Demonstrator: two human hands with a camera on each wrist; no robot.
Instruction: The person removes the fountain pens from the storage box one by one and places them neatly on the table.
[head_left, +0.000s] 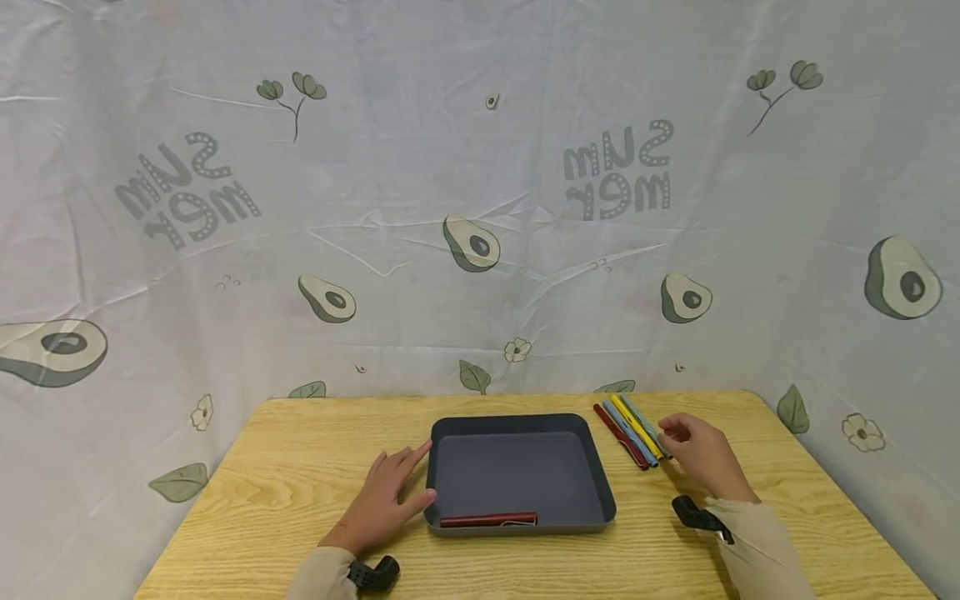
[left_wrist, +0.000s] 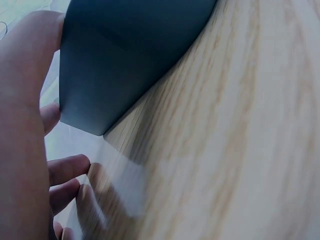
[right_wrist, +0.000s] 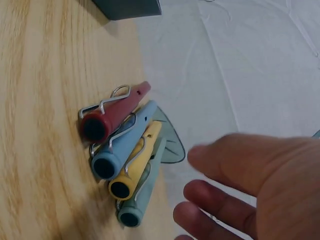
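A dark grey tray (head_left: pixel 517 471) sits on the table, a dark red pen (head_left: pixel 483 520) lying inside along its near wall. At the tray's left side, my left hand (head_left: pixel 378 504) has its index fingertip and thumb on the rim, the other fingers spread. Right of the tray, four clip pens lie side by side: a dark red pen (right_wrist: pixel 117 111), a blue pen (right_wrist: pixel 129 142), a yellow pen (right_wrist: pixel 138 162) and a pale green pen (right_wrist: pixel 148 182). Close beside the green one, my right hand (head_left: pixel 703 454) hovers with loosely bent fingers and nothing in its grasp.
The wooden table (head_left: pixel 315 442) ends at a pale printed cloth (head_left: pixel 405 183) that hangs behind it and along both sides. Black wrist straps (head_left: pixel 701 515) sit at both sleeve cuffs.
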